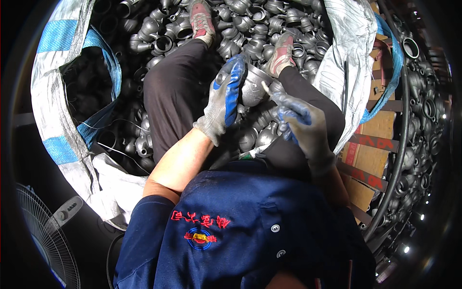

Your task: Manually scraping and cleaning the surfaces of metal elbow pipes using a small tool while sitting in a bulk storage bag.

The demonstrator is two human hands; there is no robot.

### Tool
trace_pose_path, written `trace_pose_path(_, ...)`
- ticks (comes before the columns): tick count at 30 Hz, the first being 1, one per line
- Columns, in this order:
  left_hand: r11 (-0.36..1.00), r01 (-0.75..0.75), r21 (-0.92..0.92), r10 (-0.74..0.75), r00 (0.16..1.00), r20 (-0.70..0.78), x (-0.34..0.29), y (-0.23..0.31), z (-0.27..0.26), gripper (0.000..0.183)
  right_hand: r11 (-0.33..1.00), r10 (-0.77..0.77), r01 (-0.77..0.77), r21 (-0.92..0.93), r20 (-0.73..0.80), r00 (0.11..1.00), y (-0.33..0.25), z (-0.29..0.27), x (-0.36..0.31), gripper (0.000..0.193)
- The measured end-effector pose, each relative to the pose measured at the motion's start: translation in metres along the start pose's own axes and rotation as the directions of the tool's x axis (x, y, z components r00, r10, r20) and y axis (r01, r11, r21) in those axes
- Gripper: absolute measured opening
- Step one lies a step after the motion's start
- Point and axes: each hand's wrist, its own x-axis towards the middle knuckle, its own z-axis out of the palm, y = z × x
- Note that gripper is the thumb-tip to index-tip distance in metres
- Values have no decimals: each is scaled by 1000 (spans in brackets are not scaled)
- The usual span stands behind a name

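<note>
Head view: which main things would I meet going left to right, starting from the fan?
Fan, left blue strap, left hand, gray metal part, right hand, right blue strap.

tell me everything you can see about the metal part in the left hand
The metal part looks like dull grey cast metal, with a rounded, bowl-like body, a rim along its upper edge and faint marks too small to make out. It is tilted, above the loose grey parts. The gloved left hand grips its left side; something thin and pale at the right hand comes close to its right side, contact unclear.
</note>
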Motion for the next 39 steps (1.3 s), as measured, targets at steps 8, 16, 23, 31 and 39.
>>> trace_pose_path(8,996,-39,84,38,999,7,0,-15,-9,46,998,-49,52,-37,86,995,15,1,19,16)
trace_pose_path(16,994,-61,94,64,998,-28,-3,-10,-3,45,965,210,-193,-178,77,975,8,-4,16,18)
trace_pose_path(23,965,-210,157,214,977,-5,-2,-16,-4,46,871,-249,276,-405,119,961,13,-20,12,27)
trace_pose_path(31,999,-25,40,25,1000,-17,0,-19,-9,47,703,-448,422,-573,105,888,14,-6,10,31)
trace_pose_path(39,990,127,-62,-130,990,-47,0,-11,-8,47,564,-492,418,-712,117,863,18,-10,9,32)
